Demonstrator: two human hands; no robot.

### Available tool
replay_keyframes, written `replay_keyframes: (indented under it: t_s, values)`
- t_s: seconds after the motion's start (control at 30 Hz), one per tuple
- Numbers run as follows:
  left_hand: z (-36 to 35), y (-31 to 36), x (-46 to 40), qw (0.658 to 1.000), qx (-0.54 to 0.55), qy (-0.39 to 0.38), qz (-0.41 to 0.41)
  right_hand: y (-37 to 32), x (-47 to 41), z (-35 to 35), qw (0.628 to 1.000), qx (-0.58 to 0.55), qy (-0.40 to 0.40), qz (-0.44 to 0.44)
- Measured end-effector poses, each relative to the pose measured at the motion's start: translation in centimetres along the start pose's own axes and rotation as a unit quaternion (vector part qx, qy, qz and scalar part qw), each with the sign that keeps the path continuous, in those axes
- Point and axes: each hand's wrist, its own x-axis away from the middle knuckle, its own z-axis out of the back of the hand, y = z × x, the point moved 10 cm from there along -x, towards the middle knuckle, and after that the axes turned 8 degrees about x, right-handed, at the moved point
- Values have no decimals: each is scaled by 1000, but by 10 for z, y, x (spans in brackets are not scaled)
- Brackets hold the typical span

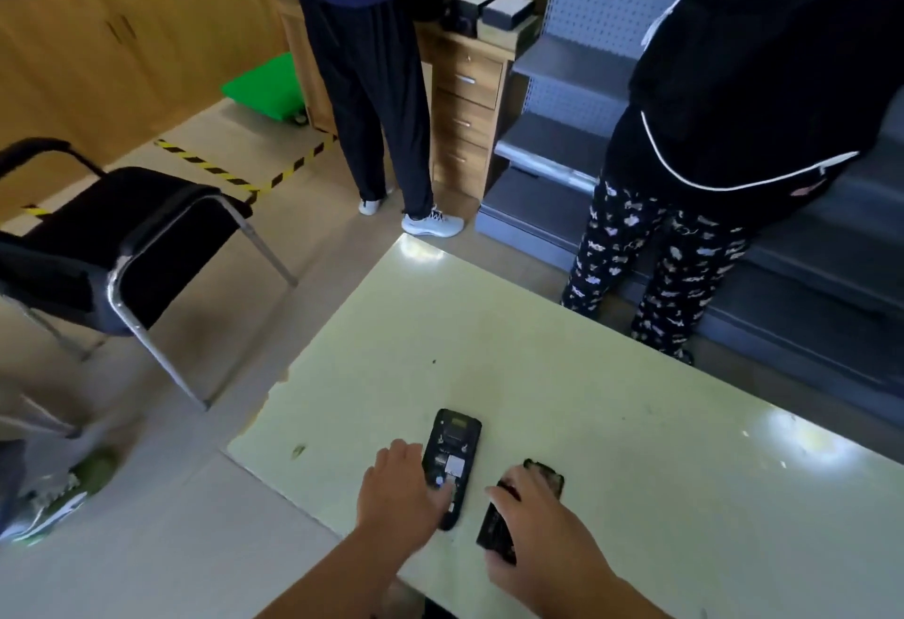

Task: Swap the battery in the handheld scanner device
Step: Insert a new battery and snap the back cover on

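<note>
On a pale green tabletop [587, 374], a black handheld scanner [451, 457] lies back-open, long axis running away from the person, steadied by the left hand [398, 491]. Just right, the right hand [533, 520] grips a flat black battery [496, 528].

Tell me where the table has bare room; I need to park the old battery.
Free: the pale green tabletop right of and beyond the black handheld scanner, out to its far edge. Crowded: the near strip, where both hands, the scanner and black flat pieces sit.
</note>
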Motion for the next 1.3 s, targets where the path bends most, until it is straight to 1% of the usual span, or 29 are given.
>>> replay_keyframes:
  t_s: [0.1, 0.2, 0.27, 0.33, 0.43, 0.5, 0.57, 0.63, 0.73, 0.8, 0.87, 0.93, 0.97, 1.0, 1.03, 1.1, 1.2, 1.3]
  values:
    - [-23, 7, -16, 999, 18, -7, 38, 8, 1, -6, 1000, -9, 4, -19]
    - [-32, 9, -29, 997, -17, 16, 73, 19, 4, -9, 999, 1, 18, -43]
    - [-36, 8, -35, 995, -27, 24, 94, 25, 7, -11, 997, -6, 12, -70]
    - [-38, 7, -39, 993, 0, 16, 114, 30, 10, -12, 996, -17, 10, -87]
    - [-41, -1, -45, 989, 63, -19, 130, 33, 12, -6, 994, -19, 25, -101]
    - [-39, -6, -50, 980, 144, -44, 131, 36, 12, -1, 992, -31, 37, -115]
    - [-33, -5, -53, 961, 240, -72, 121, 38, 9, 8, 991, -36, 69, -110]
    - [-25, 5, -50, 936, 323, -109, 91, 41, 7, 19, 990, -47, 83, -108]
    - [-15, 24, -39, 877, 448, -165, 53, 37, 8, 42, 986, -56, 123, -98]
    - [-4, 37, -30, 840, 510, -182, 39, 34, 11, 60, 982, -78, 148, -91]
    - [6, 52, -21, 801, 564, -194, 55, 30, 15, 78, 979, -82, 171, -76]
    - [9, 70, -7, 741, 618, -243, 102, 24, 19, 94, 976, -90, 189, -53]
    - [10, 78, -2, 716, 635, -266, 119, 20, 20, 100, 975, -90, 197, -41]
    - [11, 84, 2, 698, 646, -281, 128, 16, 21, 105, 975, -90, 203, -31]
    - [13, 87, 4, 689, 652, -285, 136, 12, 21, 108, 974, -91, 206, -22]
    - [16, 89, 6, 683, 655, -289, 146, 5, 20, 110, 974, -90, 210, -6]
    - [21, 96, 9, 669, 667, -299, 134, -3, 17, 106, 974, -84, 211, 14]
    - [26, 102, 12, 666, 676, -291, 119, -12, 12, 102, 975, -70, 210, 28]
